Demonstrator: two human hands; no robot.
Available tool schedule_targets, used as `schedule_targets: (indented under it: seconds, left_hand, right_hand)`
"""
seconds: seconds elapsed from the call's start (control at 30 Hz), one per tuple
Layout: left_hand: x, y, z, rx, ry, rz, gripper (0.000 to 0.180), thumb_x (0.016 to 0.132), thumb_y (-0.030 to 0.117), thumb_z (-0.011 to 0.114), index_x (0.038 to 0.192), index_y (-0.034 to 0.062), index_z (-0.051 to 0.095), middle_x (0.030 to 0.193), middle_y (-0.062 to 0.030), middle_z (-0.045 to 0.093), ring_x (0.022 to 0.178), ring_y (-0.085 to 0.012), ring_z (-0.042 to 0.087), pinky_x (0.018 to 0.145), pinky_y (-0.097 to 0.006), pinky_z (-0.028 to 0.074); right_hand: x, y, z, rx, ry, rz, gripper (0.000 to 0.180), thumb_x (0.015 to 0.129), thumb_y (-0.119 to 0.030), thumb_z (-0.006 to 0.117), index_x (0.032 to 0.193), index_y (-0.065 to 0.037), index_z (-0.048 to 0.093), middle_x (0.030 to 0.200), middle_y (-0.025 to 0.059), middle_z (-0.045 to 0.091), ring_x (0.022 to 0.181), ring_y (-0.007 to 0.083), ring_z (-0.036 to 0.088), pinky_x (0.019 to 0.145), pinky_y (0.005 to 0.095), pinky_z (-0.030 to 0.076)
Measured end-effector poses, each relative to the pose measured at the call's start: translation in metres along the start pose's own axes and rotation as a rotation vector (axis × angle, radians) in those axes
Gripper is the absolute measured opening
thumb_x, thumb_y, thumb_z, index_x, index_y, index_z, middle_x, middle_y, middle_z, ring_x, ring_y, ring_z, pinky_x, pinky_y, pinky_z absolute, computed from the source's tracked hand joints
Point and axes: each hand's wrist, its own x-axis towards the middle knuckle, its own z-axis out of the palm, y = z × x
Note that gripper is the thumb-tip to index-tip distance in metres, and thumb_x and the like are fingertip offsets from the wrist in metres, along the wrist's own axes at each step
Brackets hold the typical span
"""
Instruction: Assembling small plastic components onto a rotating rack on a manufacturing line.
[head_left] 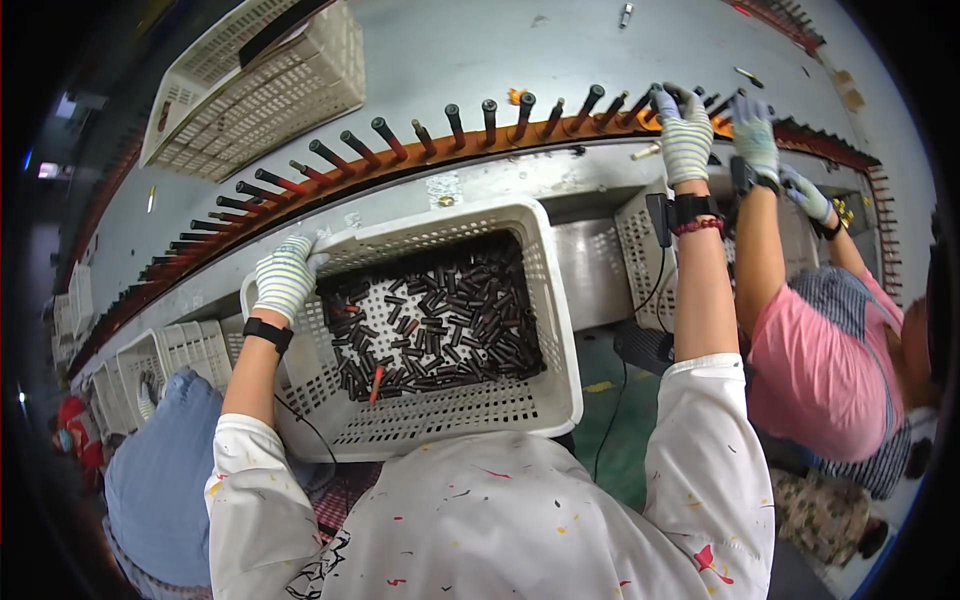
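Both my hands wear striped, pale knitted gloves. My left hand lies closed over the far left corner of a white plastic basket, its thumb along the rim. Inside are many short black tubes, with a few reddish ones among them. Out to the right, my right hand reaches to a long orange-brown rack. Its fingers bend together around the rack's upright pieces; what they hold is hidden. Black-topped rods, some with red lower parts, stand along the rack, and several thinner tips show between them.
Another white basket stands on the grey bench at the far left. Close on my right, a co-worker's gloved hand is at the same rack. A person in blue is at my left. A cable hangs by my right side.
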Motion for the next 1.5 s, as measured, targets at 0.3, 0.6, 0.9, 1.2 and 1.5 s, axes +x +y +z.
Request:
schedule_targets:
  seconds: [0.3, 0.6, 0.9, 1.2, 1.5]
  left_hand:
    - [-0.030, 0.049, -0.010, -0.519, 0.427, -0.083, 0.028, 0.082, 0.013, 0.062, 0.109, 0.0065, 0.059, 0.098, -0.0113, 0.061, 0.084, -0.0246, 0.059, 0.074, -0.031, 0.047]
    - [-0.035, 0.129, 0.027, -2.224, -0.207, -0.249, 0.044, 0.085, 0.005, 0.051, 0.128, -0.0001, 0.043, 0.108, -0.0079, 0.054, 0.067, -0.0069, 0.043, 0.062, -0.020, 0.040]
    - [-0.028, 0.189, 0.001, -1.164, 0.243, 0.291, 0.031, 0.091, 0.010, 0.045, 0.120, 0.0046, 0.052, 0.118, -0.0112, 0.052, 0.112, -0.0225, 0.047, 0.099, -0.033, 0.034]
    - [-0.050, 0.085, 0.172, -0.528, -0.211, 0.151, 0.042, 0.085, 0.031, 0.054, 0.121, 0.0090, 0.053, 0.122, -0.0210, 0.051, 0.114, -0.0353, 0.049, 0.097, -0.042, 0.039]
    - [-0.094, 0.134, 0.178, -0.173, -0.677, 0.435, 0.044, 0.074, 0.023, 0.069, 0.115, 0.0103, 0.055, 0.115, -0.0186, 0.056, 0.103, -0.0337, 0.057, 0.084, -0.042, 0.049]
  right_hand:
    - [-0.028, -0.011, 0.062, -0.438, -0.154, -0.108, 0.023, 0.085, -0.015, 0.062, 0.106, -0.005, 0.061, 0.093, 0.0142, 0.066, 0.084, 0.0233, 0.064, 0.078, 0.0322, 0.049]
    - [-0.189, -0.143, 0.083, -0.051, -0.828, -0.129, 0.022, 0.086, -0.017, 0.061, 0.102, -0.002, 0.064, 0.089, 0.0103, 0.067, 0.076, 0.0157, 0.062, 0.071, 0.0290, 0.049]
    - [-0.252, -0.140, 0.070, 0.248, -0.897, 0.549, 0.036, 0.080, -0.006, 0.059, 0.115, 0.005, 0.054, 0.096, 0.0065, 0.063, 0.086, 0.0078, 0.054, 0.075, 0.0216, 0.047]
    - [-0.171, -0.145, 0.030, 0.366, -0.373, 0.674, 0.017, 0.090, -0.010, 0.051, 0.104, 0.000, 0.047, 0.093, 0.0144, 0.063, 0.078, 0.0177, 0.065, 0.061, 0.0255, 0.053]
    - [-0.127, -0.082, 0.042, 0.248, -0.248, 0.396, 0.018, 0.090, -0.018, 0.059, 0.096, -0.001, 0.057, 0.089, 0.0057, 0.061, 0.076, 0.0111, 0.060, 0.064, 0.0238, 0.049]
